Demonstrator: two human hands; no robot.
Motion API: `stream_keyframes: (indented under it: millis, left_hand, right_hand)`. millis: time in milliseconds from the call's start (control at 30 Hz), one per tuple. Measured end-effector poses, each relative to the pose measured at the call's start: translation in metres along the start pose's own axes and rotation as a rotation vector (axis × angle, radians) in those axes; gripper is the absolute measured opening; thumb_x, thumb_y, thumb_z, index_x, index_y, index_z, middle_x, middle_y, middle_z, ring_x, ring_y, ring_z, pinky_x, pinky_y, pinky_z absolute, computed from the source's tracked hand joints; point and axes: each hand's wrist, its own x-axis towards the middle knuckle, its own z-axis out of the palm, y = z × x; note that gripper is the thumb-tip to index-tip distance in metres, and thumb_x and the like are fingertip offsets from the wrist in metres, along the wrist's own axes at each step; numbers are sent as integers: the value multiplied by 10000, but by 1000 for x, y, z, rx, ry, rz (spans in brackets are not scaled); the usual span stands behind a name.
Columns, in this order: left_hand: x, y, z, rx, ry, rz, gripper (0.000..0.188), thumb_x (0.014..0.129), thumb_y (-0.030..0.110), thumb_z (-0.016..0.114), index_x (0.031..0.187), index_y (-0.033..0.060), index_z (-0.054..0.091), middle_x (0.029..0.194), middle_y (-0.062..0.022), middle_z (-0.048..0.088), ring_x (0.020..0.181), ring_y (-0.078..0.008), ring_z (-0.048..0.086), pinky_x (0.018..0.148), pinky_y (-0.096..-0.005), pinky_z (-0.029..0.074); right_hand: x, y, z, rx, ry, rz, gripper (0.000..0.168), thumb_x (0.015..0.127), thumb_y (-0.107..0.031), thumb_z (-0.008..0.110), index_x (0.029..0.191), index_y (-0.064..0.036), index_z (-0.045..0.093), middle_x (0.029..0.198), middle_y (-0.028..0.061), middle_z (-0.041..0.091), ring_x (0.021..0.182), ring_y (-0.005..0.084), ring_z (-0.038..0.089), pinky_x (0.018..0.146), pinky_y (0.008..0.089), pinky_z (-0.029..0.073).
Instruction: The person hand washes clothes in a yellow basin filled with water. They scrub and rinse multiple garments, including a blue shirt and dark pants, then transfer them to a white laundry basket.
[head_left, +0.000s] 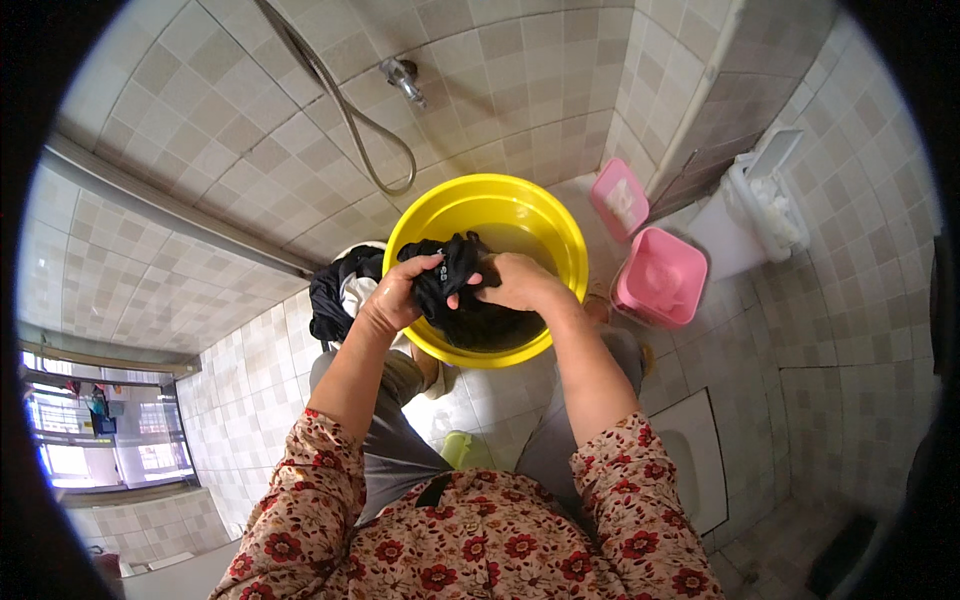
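Observation:
A black wet-looking garment (442, 281) with pale lettering is bunched up between both hands, over a large yellow plastic basin (486, 187). My left hand (401, 296) grips its left side, thumb on top. On the other side my right hand (517, 281) holds the dark cloth, its fingers partly hidden behind the bunch. Murky water (525, 238) stands in the basin, and more dark cloth (487, 330) lies low in it under my hands. How far that cloth joins the held piece cannot be made out.
Left of the basin, black and white laundry (337, 292) is heaped on a container. To the right stand a pink bucket (664, 277), a pink lid (619, 199) and a full white bin (739, 217). A shower hose (352, 124) hangs below a wall tap (405, 79). A squat toilet (690, 457) lies lower right.

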Motion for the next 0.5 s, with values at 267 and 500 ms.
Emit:
stream_keyframes:
  millis: [267,500]
  left_hand:
    - [8,10,6,268,371,42,369,846,141,575,1179,-6,516,1053,-105,632,911,-217,608,803,-325,491]
    - [12,-2,-76,1275,719,52,352,766,196,655,1090,70,601,874,-62,667,779,-223,633,717,-298,487]
  right_hand:
    - [22,9,-8,324,619,66,218,798,-130,467,884,42,569,857,272,582,843,431,557,713,448,450]
    - [3,-9,-8,1078,479,-180,247,890,-166,471,987,31,584,815,30,577,780,110,521,731,253,425]
